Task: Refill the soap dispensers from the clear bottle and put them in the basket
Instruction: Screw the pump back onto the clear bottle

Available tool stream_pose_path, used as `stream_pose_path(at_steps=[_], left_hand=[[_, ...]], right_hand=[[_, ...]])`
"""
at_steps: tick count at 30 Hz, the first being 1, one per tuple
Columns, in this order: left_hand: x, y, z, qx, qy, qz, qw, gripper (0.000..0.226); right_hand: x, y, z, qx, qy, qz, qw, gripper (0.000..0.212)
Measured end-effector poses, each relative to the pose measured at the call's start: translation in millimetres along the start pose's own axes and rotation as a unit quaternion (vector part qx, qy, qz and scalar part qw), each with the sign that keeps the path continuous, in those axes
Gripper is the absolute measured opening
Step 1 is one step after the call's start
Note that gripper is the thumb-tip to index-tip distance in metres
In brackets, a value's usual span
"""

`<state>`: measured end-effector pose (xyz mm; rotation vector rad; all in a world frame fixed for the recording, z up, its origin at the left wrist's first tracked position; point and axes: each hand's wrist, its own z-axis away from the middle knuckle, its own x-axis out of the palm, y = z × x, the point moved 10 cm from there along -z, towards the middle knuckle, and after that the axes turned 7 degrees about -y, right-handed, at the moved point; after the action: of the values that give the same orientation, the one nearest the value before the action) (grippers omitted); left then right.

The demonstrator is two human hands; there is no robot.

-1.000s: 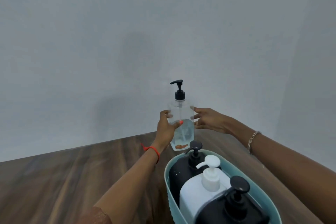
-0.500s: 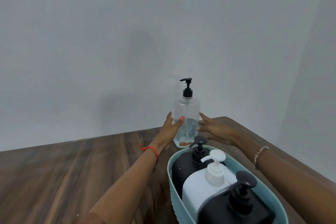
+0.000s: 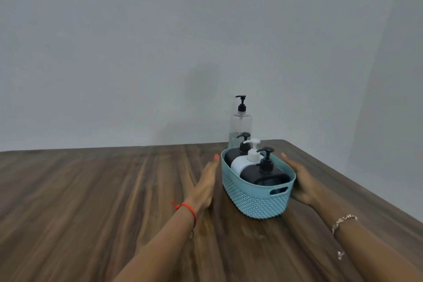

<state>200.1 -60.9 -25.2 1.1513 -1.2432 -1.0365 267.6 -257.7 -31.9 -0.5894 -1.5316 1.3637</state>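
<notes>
Teal basket [image 3: 254, 199] on the wood bench [image 3: 91, 201], a hand at each side.
Left hand [image 3: 206, 184]: fingers straight, flat, spread open, just beside the basket's left wall; contact cannot be told. Right hand [image 3: 302, 182]: fingers extended along the right wall, cupping it near the handle slot. Three dispensers [image 3: 251, 162] stand inside, two black, one white. Clear bottle [image 3: 240, 126] upright behind the basket, near the wall.

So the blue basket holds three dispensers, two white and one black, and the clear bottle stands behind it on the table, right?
Not quite: the head view shows the blue basket holding two black dispensers and one white dispenser between them. The rest is right: the clear bottle stands behind it on the table.
</notes>
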Motion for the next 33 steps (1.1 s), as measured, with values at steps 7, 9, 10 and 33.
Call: stream_pose_path(at_steps=[7, 9, 10, 33], left_hand=[[34.6, -24.1, 33.0, -0.002, -0.031, 0.073, 0.997, 0.051], [30.9, -13.0, 40.7, 0.008, -0.017, 0.093, 0.996, 0.043], [24.7, -10.9, 41.2, 0.009, -0.009, 0.104, 0.994, 0.041], [-163.1, 39.9, 199.3, -0.016, 0.177, 0.025, 0.984, 0.032]], right_hand=[[24.3, 10.6, 41.4, -0.010, 0.093, -0.024, 0.995, 0.027], [39.7, 14.1, 45.9, -0.004, 0.097, -0.017, 0.995, 0.025], [48.5, 15.7, 46.6, -0.003, 0.096, -0.015, 0.995, 0.025], [250.2, 92.0, 35.3, -0.035, 0.032, 0.058, 0.997, 0.034]])
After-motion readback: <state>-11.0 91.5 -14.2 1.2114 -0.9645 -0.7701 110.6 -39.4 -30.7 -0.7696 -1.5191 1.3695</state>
